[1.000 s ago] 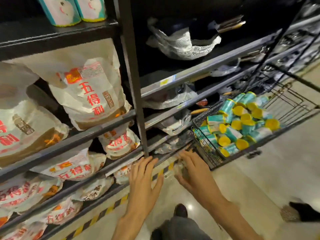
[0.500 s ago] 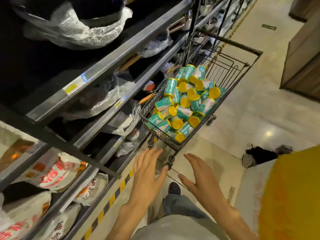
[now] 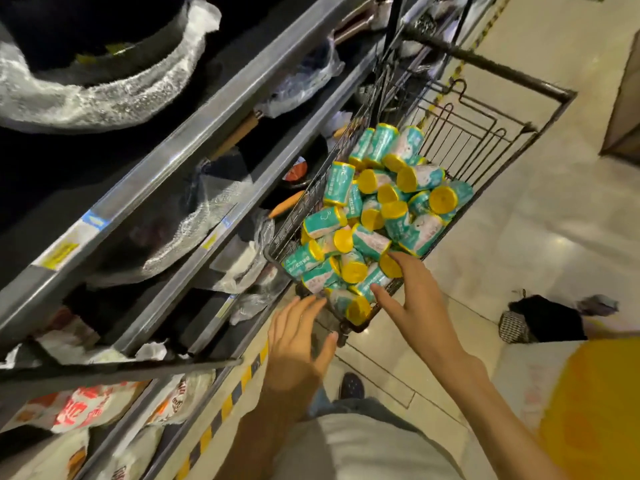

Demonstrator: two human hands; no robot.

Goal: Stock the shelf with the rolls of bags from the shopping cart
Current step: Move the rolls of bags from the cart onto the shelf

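The rolls, teal with yellow ends, lie heaped every way in the near end of the wire cart, which stands on the pale floor just right of the shelf. The far end of the cart shows bare wire.

The right hand reaches over the cart's near right rim, forearm stretched out from the lower right, palm down. Its fingers are spread and nearly straight; the fingertips touch the nearest rolls at a yellow end, and nothing is gripped. The thumb points left toward a roll at the near corner.

The left hand hovers just near of the cart's near left corner, palm down, fingers straight and slightly apart, holding nothing. Whether its fingertips touch the wire I cannot tell.

The shelf runs diagonally along the left, its grey rails carrying small yellow and blue tags. Plastic-wrapped goods sit on the upper levels; white sacks with red print lie on the low near levels. A yellow-and-black stripe edges the floor below. A dark shoe shows between the arms, and a dark bundle lies on the floor at right.
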